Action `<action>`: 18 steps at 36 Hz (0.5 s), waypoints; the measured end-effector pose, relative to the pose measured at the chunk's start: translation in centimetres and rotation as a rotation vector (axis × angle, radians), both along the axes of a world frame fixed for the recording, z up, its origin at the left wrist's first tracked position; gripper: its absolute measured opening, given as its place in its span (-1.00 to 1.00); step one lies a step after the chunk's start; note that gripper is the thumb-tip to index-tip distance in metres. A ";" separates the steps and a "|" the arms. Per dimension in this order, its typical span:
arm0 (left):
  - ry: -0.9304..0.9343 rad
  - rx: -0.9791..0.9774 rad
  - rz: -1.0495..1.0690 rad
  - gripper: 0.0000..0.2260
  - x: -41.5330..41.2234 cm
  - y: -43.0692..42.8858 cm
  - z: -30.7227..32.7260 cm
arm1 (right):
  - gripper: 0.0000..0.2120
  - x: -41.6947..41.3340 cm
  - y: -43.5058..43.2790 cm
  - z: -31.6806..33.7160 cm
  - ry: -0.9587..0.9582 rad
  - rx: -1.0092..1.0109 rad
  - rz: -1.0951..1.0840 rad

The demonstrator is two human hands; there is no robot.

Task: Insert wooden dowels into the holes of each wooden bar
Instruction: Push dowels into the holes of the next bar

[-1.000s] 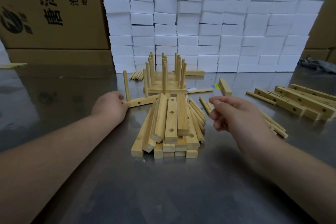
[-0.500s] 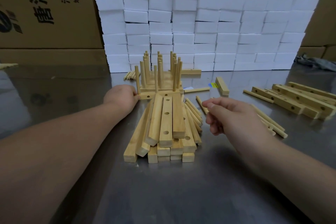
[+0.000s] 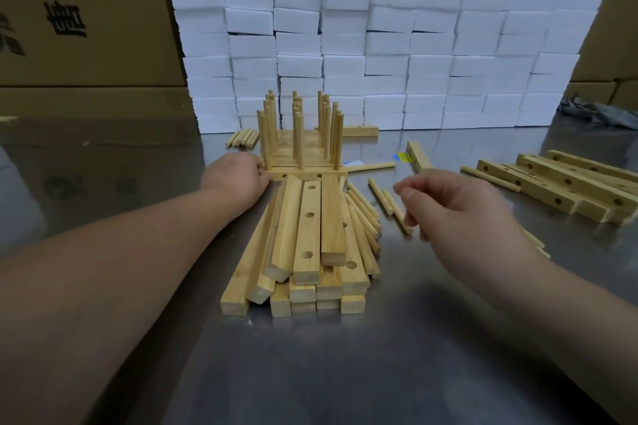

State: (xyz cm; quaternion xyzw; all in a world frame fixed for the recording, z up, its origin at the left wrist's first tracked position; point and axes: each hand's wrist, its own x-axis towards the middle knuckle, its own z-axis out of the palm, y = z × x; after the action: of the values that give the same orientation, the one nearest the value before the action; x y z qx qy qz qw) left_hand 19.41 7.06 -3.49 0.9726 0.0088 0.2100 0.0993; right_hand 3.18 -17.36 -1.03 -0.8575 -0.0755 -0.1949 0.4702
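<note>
- Left hand (image 3: 238, 179) first: it is curled against the left end of a bar (image 3: 303, 175) lying crosswise at the front of the finished group, fingers wrapped at its corner. Whether I truly grip it or only press it I cannot tell; my fingertips are hidden.
- Finished bars (image 3: 300, 148) stand just behind that hand, packed side by side with their dowels upright. I count about a dozen pegs or more; they overlap too much for an exact number.
- Behind and to the left lies a small bunch of spare dowels (image 3: 242, 139), roughly six.
- Centre: the pile of empty bars (image 3: 307, 245) runs toward me, about ten ends showing. One top bar shows three holes, all bare.
- Against the pile's right flank lean loose dowels (image 3: 362, 217), about six, with two more dowels (image 3: 388, 202) flat on the table (image 3: 310, 373) just beyond.
- Right hand (image 3: 459, 210) hovers above those two, fingers half-curled and holding nothing.
- Far right: another group of bars (image 3: 566, 183), three or four, holes facing sideways.
- My reading: one bar is being parked with the finished ones. Next I need a dowel pinched in the right hand and a fresh bar from the pile, holes up.
</note>
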 end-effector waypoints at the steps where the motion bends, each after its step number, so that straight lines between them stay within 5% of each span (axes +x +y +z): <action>1: -0.023 -0.038 0.022 -0.73 -0.3 -0.1 0.1 | -0.86 0.1 -0.3 0.2 -0.027 -0.071 -0.040; 8: -0.052 -0.250 0.052 -0.83 -2.8 -0.2 0.5 | -0.75 1.8 -2.6 0.9 0.062 -0.515 -0.254; 13: 0.023 -0.594 0.049 -0.82 -5.3 -0.5 0.5 | -0.67 2.7 -3.6 1.3 0.213 -0.736 -0.317; 18: 0.183 -0.661 0.002 -0.75 -7.9 -1.3 0.2 | -0.69 2.9 -3.6 0.8 0.336 -0.840 -0.313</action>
State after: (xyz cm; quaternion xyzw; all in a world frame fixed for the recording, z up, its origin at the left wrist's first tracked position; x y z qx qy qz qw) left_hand 11.55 5.73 -3.24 0.9026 0.0862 0.1077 0.4079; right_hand 6.11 -21.00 -0.28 -0.9940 0.0593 -0.0747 0.0538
